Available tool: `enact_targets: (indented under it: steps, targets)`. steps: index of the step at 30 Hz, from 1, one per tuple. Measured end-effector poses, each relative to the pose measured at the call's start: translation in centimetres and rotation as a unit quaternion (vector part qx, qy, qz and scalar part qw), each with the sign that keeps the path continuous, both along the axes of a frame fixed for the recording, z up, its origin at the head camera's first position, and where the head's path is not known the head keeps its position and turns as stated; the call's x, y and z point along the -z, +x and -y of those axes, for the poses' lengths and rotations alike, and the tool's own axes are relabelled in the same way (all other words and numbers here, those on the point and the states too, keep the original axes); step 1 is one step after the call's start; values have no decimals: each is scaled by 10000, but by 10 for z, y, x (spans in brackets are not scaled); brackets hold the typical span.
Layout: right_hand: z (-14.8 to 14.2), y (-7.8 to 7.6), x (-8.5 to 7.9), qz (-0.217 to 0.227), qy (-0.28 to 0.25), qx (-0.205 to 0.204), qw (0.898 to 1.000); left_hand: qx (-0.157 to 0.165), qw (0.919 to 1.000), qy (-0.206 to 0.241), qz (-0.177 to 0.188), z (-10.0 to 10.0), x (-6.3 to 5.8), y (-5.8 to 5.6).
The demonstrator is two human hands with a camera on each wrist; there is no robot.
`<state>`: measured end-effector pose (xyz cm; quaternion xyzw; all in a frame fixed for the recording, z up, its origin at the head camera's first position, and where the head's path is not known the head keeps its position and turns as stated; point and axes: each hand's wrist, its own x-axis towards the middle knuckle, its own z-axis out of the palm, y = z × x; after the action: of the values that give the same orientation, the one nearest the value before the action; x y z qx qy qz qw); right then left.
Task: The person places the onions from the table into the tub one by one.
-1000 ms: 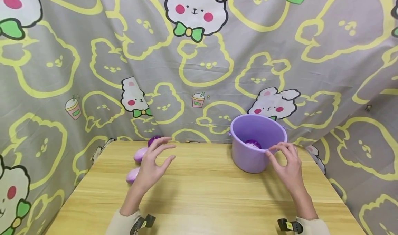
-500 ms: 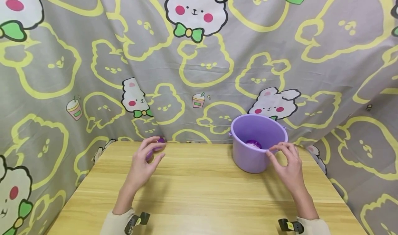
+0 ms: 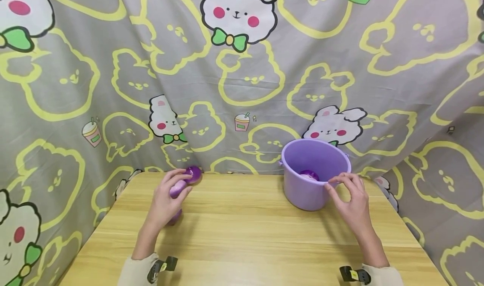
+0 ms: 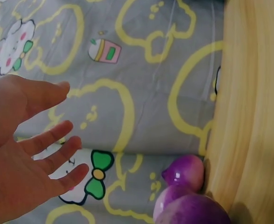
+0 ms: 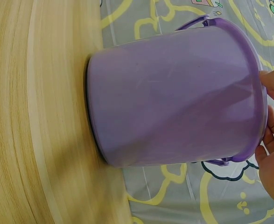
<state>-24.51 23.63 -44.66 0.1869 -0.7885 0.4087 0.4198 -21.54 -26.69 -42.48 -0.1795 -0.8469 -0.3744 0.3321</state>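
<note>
My left hand [image 3: 164, 202] hovers over the table's left side, fingers spread loosely with nothing held. Close beneath and around it in the head view are a glossy dark purple onion [image 3: 194, 174] at the back, a paler purple-white onion [image 3: 177, 189] seen between thumb and fingers, and a third onion [image 3: 175, 217] mostly hidden by the hand. The left wrist view shows the left hand [image 4: 38, 144] apart from the onions [image 4: 183, 172]. My right hand [image 3: 351, 198] pinches the rim of a lilac bucket [image 3: 306, 193], which stands upright on the table. Inside lies something purple and white [image 3: 309, 175].
The wooden table [image 3: 249, 244] ends at a grey curtain [image 3: 242, 88] printed with yellow outlines and white cartoon animals. More curtain hangs at both sides. The bucket's handle [image 5: 195, 21] shows in the right wrist view.
My left hand has moved left and a little toward me, uncovering the dark onion at the back and shifting which parts of the others show. The right hand and the bucket stay in place.
</note>
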Motion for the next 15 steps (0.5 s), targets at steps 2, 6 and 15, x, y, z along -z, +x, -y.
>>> enact_targets:
  steps: [2,6,15]
  targets:
    - [0,0,0,54,3,5,10000,-11,10000,25,-22,4,2,-1]
    - [-1,-1,1,107,19,11,9999,-12,10000,64,-11,10,4,-2]
    - [-3,-1,2,174,28,13,9998,-207,9991,-13,362,27,8,-3]
